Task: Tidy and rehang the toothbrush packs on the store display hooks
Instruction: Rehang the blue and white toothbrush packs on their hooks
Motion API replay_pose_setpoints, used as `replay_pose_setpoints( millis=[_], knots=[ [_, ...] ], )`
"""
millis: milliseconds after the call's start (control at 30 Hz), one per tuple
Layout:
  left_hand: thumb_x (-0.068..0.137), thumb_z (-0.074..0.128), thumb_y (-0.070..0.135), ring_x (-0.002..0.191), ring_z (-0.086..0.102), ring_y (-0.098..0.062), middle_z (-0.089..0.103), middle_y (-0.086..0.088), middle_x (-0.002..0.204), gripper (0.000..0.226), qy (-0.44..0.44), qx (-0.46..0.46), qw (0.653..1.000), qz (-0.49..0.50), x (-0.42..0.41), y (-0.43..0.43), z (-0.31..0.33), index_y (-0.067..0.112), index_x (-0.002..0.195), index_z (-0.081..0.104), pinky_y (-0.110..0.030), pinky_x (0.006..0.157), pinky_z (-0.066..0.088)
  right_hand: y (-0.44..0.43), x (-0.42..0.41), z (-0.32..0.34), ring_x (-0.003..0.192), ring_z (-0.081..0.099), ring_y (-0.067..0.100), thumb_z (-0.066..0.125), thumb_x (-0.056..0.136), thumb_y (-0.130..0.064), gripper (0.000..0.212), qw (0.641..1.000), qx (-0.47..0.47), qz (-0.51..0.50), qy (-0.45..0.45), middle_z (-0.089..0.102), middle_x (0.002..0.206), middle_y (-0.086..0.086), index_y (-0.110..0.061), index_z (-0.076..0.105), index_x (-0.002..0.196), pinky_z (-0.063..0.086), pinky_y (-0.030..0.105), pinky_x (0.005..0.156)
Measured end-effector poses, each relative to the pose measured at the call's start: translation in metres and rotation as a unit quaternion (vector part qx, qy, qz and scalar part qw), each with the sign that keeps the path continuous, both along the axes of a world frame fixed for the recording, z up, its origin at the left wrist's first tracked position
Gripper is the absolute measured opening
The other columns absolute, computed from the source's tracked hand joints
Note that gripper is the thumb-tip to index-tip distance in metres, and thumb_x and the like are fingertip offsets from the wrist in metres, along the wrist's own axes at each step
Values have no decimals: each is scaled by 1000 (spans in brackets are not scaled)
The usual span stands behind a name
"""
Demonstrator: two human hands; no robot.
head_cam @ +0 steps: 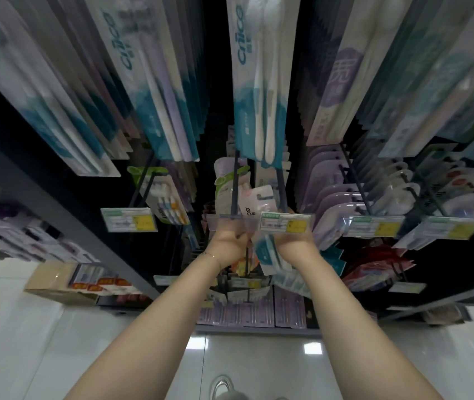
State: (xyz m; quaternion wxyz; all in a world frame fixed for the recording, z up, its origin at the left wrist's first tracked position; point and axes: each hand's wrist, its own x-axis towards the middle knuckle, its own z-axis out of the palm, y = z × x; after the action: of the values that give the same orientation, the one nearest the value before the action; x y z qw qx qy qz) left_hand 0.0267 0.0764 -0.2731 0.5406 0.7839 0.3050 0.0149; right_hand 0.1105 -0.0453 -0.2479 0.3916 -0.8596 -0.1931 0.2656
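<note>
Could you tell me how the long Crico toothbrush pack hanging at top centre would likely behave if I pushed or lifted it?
The Crico toothbrush pack looks like thin card with a clear blister over two slim brushes, so probably light. It hangs with its lower end free, so a push would likely swing it. Its glossy front may feel slippery.

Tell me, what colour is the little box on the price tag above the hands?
Yellow, on a mostly white price tag; the head view shows it.
</note>
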Motion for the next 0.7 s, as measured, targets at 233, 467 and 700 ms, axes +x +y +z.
replay_pose_setpoints(
  millis=[233,467,700],
  knots=[
    [94,57,10,99,68,-23,71,-5,107,18,-3,-21,999,-40,-40,2,-8,16,108,66,-43,92,54,-12,-27,-9,75,54,8,50,93,-8,25,999,42,31,5,56,76,-12,-27,56,78,40,13,62],
    [89,65,19,96,68,-15,72,-2,105,26,16,22,999,-28,-76,-4,-5,13,115,66,-44,91,54,-21,-48,0,86,59,17,56,89,-10,13,991,21,128,-23,62,95,-1,-17,57,100,45,25,72],
    [88,66,16,92,69,-12,73,1,98,15,-53,39,998,10,-121,-15,24,26,98,68,-36,87,57,-27,-71,19,83,62,15,55,87,-7,22,976,52,206,-45,63,88,-6,-25,56,100,45,24,67]
  ],
)
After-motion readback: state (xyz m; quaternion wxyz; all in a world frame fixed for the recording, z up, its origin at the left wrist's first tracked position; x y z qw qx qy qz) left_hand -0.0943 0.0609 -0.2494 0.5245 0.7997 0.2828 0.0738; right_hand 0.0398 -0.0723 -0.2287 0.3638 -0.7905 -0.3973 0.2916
